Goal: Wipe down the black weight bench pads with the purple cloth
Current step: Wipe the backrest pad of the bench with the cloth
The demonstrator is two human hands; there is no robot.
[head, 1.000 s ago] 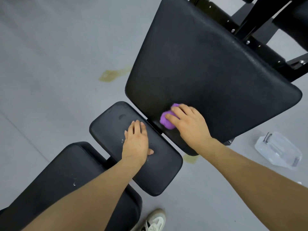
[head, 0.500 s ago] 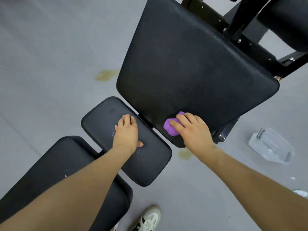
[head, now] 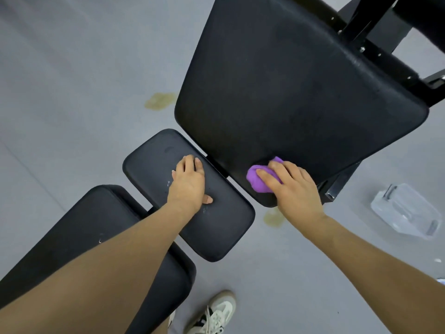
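Item: purple cloth [head: 258,180], bunched under the right hand [head: 295,189] at the back pad's [head: 301,92] 6 o'clock corner; fingers [head: 267,178] laid nearly straight, pressing it. Left hand [head: 189,186] flat on the small seat pad [head: 149,160], fingers together, holding nothing.

Risks, judged: cloth could slide over the corner edge and drop to the floor; balled cloth may miss patches; weight on the seat pad could tilt it.

Obscured: most of the cloth; the pad under both hands; third pad [head: 72,227] at 8 o'clock behind the forearm; frame cut off at 1 o'clock; clear container [head: 407,210] contents unreadable.
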